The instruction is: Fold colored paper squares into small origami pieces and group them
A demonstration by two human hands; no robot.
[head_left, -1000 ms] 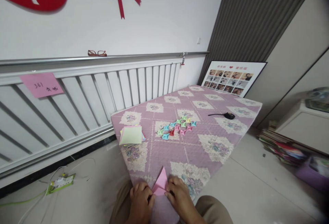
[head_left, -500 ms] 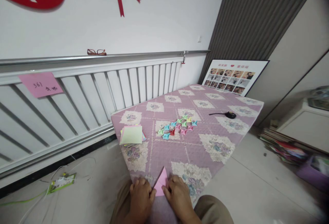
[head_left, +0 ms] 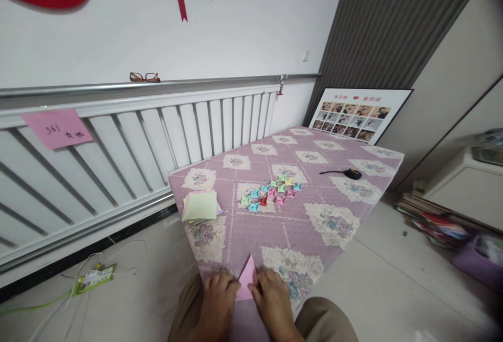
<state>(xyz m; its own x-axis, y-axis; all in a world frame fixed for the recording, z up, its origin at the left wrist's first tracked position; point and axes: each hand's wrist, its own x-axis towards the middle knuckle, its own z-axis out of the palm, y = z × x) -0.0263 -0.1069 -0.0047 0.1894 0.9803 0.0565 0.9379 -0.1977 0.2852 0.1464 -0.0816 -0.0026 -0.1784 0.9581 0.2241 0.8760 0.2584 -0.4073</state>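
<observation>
A pink paper (head_left: pixel 247 280), folded to a point at the top, lies at the table's near edge between my hands. My left hand (head_left: pixel 220 297) rests on its left side with fingers curled, the fingertips on the paper's edge. On the right side, my right hand (head_left: pixel 274 297) has its thumb and bent fingers closed on the paper. Farther up the cloth sits a group of small folded paper pieces (head_left: pixel 264 201) in green, blue, pink, yellow and red. A stack of square paper sheets (head_left: pixel 201 206), pale yellow on top, lies at the left edge.
The floral tablecloth (head_left: pixel 275 229) covers the table. A black object with a thin handle (head_left: pixel 352 174) lies at the right. A photo board (head_left: pixel 359 114) leans behind the far end. A white radiator (head_left: pixel 196 127) runs along the left, and a power strip (head_left: pixel 95 277) is on the floor.
My left hand has shifted slightly right, its thumb now over the paper's left edge. My right hand has barely moved. The camera view has moved slightly.
</observation>
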